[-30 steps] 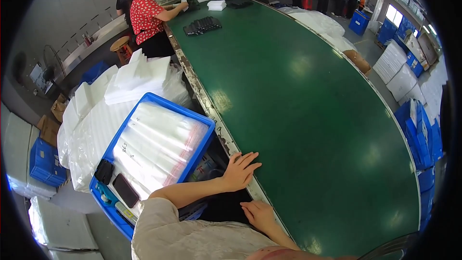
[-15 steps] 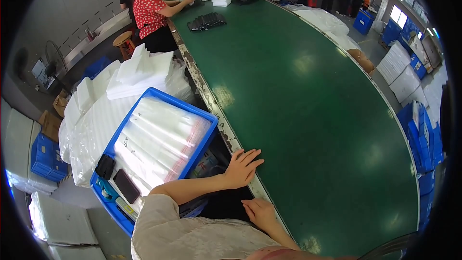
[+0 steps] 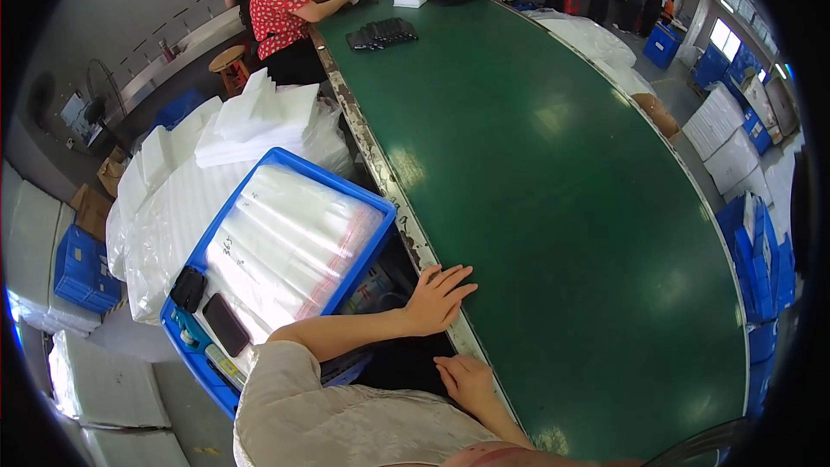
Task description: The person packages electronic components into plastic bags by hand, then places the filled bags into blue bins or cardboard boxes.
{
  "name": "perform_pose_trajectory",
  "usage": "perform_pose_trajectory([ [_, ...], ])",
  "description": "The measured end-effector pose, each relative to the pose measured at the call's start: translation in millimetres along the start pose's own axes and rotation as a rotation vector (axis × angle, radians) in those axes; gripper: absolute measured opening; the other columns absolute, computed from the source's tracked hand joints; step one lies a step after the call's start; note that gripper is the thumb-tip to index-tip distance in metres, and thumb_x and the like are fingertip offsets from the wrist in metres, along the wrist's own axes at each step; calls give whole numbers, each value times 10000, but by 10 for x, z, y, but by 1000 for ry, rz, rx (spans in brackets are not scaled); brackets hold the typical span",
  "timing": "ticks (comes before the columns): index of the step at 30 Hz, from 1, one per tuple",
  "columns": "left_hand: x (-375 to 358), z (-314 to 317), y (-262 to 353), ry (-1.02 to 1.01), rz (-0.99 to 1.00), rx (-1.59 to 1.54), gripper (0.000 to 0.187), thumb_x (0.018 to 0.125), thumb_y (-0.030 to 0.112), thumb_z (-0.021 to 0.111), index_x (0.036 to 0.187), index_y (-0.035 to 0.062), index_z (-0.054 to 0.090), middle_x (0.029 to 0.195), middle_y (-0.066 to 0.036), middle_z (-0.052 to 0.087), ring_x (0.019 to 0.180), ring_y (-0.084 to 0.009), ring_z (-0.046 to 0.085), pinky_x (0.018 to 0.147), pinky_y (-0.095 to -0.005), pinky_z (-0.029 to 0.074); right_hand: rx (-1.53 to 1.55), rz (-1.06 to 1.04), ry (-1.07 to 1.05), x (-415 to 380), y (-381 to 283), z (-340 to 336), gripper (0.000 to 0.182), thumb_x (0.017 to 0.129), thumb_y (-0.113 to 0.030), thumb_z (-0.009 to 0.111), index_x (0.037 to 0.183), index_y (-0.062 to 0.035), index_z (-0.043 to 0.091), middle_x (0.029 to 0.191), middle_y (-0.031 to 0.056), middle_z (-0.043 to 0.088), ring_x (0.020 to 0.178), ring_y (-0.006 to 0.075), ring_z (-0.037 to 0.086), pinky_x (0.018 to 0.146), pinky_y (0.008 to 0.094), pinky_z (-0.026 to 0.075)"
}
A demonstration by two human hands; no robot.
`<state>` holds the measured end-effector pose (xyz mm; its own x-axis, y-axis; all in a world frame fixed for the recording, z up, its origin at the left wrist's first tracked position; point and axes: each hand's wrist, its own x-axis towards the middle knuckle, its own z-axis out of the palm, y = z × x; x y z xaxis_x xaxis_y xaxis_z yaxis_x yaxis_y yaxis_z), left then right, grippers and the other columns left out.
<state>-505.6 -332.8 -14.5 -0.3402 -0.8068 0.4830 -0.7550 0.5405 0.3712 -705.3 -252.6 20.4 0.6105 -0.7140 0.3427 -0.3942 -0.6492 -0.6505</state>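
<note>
Left hand splayed across rim, right hand loose-fingered — perhaps touching it — wide green tabletop beyond

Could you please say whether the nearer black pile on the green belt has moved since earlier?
No, the black pile appears unmoved against the worn rail beside it; the view itself shifted.

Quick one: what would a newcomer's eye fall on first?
Probably the long, glossy green tabletop sweeping through the middle. Left of it, a blue rectangular plastic tray holds translucent plastic bags, with a dark rectangular phone near its lower end. The bare left hand lies across the tabletop's pale edge.
</note>
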Motion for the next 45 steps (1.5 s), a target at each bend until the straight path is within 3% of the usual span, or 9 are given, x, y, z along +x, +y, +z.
perform_pose_trajectory([
  [19,13,-23,18,-2,7,1,468,879,91,580,1346,119,596,1518,-150,479,1380,-312,478,1130,-522,287,-4,-21,17,-22,23,22,140,870,-126,739,1007,-98,727,772,58,659,667,258,649,584,377,506],
  [23,18,-28,22,11,6,-13,459,881,87,577,1339,113,601,1511,-153,485,1370,-312,487,1128,-521,289,29,-2,30,-18,24,26,130,848,-110,749,977,-93,744,770,85,680,650,294,656,558,394,501],
  [30,20,-33,22,12,17,-7,436,888,85,576,1322,106,610,1509,-164,487,1358,-322,496,1125,-520,290,-5,-11,-3,-22,20,5,141,870,-128,739,1006,-91,730,807,57,682,690,253,668,607,372,520],
  [45,27,-33,39,-7,22,9,410,887,93,571,1293,106,629,1499,-171,497,1346,-324,505,1115,-526,289,20,10,6,-59,23,4,127,888,-137,729,1004,-86,725,814,64,682,709,259,678,620,368,529],
])
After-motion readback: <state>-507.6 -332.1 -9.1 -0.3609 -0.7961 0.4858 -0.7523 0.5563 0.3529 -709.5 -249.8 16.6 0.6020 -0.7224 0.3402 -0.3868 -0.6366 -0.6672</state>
